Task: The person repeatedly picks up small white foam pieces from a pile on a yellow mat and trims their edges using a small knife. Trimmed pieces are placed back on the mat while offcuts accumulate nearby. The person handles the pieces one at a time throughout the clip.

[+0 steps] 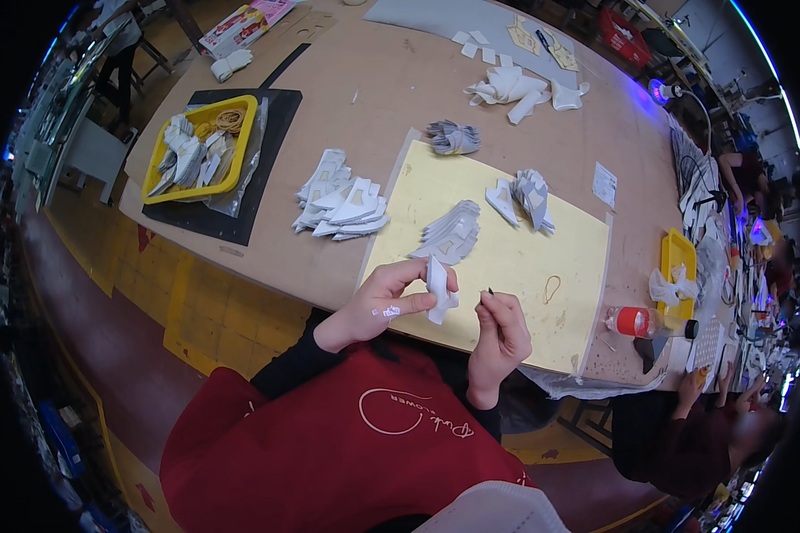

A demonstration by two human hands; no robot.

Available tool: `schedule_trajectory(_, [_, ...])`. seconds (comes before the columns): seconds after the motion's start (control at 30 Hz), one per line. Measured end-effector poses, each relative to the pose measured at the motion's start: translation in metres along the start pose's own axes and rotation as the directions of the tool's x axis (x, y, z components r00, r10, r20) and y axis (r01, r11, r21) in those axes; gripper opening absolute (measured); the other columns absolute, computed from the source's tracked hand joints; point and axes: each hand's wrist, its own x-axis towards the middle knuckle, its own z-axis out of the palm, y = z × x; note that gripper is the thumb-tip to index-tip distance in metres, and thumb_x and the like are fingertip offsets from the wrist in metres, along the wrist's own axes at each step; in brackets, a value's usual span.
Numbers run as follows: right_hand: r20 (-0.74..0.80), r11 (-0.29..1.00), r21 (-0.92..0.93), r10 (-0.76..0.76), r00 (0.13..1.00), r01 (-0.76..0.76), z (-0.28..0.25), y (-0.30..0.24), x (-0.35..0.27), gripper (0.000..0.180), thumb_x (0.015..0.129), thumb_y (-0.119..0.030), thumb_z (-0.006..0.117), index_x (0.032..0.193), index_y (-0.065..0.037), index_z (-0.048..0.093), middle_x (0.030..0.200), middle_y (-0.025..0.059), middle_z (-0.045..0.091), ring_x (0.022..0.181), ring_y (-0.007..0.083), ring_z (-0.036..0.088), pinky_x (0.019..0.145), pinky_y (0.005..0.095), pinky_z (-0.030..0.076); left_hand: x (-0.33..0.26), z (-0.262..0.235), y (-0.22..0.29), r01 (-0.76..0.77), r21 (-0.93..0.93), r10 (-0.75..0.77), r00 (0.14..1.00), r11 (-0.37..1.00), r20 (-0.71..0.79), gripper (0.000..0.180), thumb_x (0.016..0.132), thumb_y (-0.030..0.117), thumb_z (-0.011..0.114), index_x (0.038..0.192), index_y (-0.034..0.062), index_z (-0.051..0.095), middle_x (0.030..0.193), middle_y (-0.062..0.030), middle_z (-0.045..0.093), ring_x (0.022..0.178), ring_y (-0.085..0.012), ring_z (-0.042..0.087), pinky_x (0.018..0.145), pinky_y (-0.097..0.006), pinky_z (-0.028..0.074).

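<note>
My left hand (398, 298) grips a white cut piece (437, 289) between thumb and fingers, above the near edge of a yellow sheet (524, 333). Just to its right, my right hand (500, 336) is closed in a pinch. A small dark tip shows at its fingertips; what it belongs to is hidden. Beyond my hands lies a fanned stack of white pieces (449, 233). Farther right on the sheet rests another bundle of pieces (532, 200) with a loose piece (502, 202) beside it. A grey banded bundle (453, 138) sits at the sheet's far edge.
Piles of white pieces (338, 204) lie left of the sheet. A yellow tray (251, 133) holds pieces and rubber bands on a black mat (218, 226). One rubber band (552, 289) is on the sheet. At right are a bottle (636, 322) and a yellow basket (676, 258); people work beyond.
</note>
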Motion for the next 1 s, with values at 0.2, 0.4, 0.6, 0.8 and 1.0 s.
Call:
schedule_trajectory(0.2, [0.162, 0.994, 0.016, -0.111, 0.981, 0.11, 0.001, -0.011, -0.003, 0.025, 0.075, 0.01, 0.072, 0.099, 0.003, 0.072, 0.085, 0.0115, 0.065, 0.071, 0.0171, 0.063, 0.061, 0.0259, 0.049, 0.006, 0.007, -0.001, -0.019, 0.028, 0.021, 0.998, 0.999, -0.061, 0.025, 0.094, 0.013, 0.059, 0.114, -0.0009, 0.059, 0.115, -0.0073, 0.059, 0.11, -0.0165, 0.053, 0.099, -0.031, 0.038])
schedule_trajectory(0.4, [0.338, 0.989, -0.058, -0.109, 0.935, 0.137, 0.018, -0.009, -0.005, 0.025, 0.077, 0.005, 0.072, 0.101, -0.002, 0.072, 0.083, 0.0093, 0.064, 0.069, 0.0204, 0.064, 0.06, 0.0297, 0.05, 0.007, 0.007, 0.002, -0.007, 0.277, 0.044, 0.991, 0.961, -0.126, 0.019, 0.091, 0.01, 0.058, 0.107, -0.001, 0.061, 0.109, -0.0073, 0.062, 0.104, -0.0166, 0.056, 0.095, -0.032, 0.041])
schedule_trajectory(0.6, [0.48, 0.993, -0.08, -0.035, 0.876, 0.084, 0.012, -0.012, -0.004, 0.032, 0.08, 0.007, 0.068, 0.11, -0.003, 0.07, 0.081, 0.0089, 0.062, 0.066, 0.0206, 0.061, 0.059, 0.0297, 0.049, 0.006, 0.002, 0.0, -0.001, 0.235, 0.034, 0.99, 0.972, -0.135, 0.02, 0.091, 0.01, 0.059, 0.108, -0.0013, 0.061, 0.112, -0.0085, 0.062, 0.106, -0.0184, 0.056, 0.096, -0.032, 0.041])
schedule_trajectory(0.8, [0.293, 1.0, -0.017, 0.005, 0.956, 0.0, -0.004, -0.008, -0.005, 0.033, 0.08, 0.004, 0.07, 0.112, 0.001, 0.068, 0.082, 0.0115, 0.064, 0.063, 0.0172, 0.059, 0.056, 0.0269, 0.046, 0.006, 0.0, -0.005, -0.022, 0.088, 0.031, 0.994, 0.996, -0.104, 0.026, 0.094, 0.013, 0.059, 0.115, -0.0024, 0.059, 0.119, -0.0094, 0.06, 0.112, -0.0185, 0.054, 0.097, -0.033, 0.041])
schedule_trajectory(1.0, [0.275, 0.989, -0.144, 0.079, 0.958, -0.04, -0.002, -0.016, 0.014, 0.029, 0.082, 0.003, 0.068, 0.111, 0.003, 0.068, 0.079, 0.0054, 0.062, 0.063, 0.0079, 0.049, 0.054, 0.0216, 0.035, 0.001, -0.003, -0.003, 0.062, 0.021, -0.062, 0.998, 0.998, -0.007, 0.027, 0.097, 0.014, 0.058, 0.117, -0.0025, 0.058, 0.112, -0.0079, 0.06, 0.104, -0.015, 0.056, 0.091, -0.03, 0.043])
